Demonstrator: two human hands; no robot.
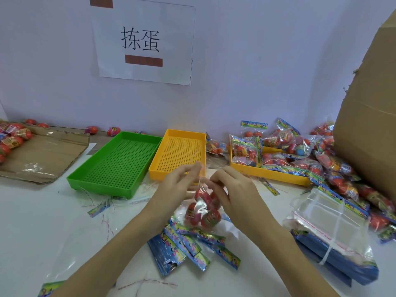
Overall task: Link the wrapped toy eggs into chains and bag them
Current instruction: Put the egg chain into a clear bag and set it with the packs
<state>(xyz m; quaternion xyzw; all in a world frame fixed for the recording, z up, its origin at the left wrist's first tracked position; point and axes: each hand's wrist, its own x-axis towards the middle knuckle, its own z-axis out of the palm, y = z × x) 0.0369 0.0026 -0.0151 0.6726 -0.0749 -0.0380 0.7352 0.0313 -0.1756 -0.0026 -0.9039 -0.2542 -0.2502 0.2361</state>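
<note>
A clear plastic bag (202,211) with several red wrapped toy eggs inside hangs above the table's middle. My left hand (182,181) pinches the bag's top edge from the left. My right hand (229,189) pinches the same top from the right, fingers curled at the bag's mouth. Under the bag lies a pile of blue printed header cards (188,247). Loose wrapped eggs (12,136) sit on flattened cardboard at the far left.
A green tray (96,168) and a yellow tray (158,168) stand behind my hands. Filled bags (300,151) heap over another yellow tray at the right. A stack of clear bags (330,221) lies right; a cardboard box (368,103) rises beyond.
</note>
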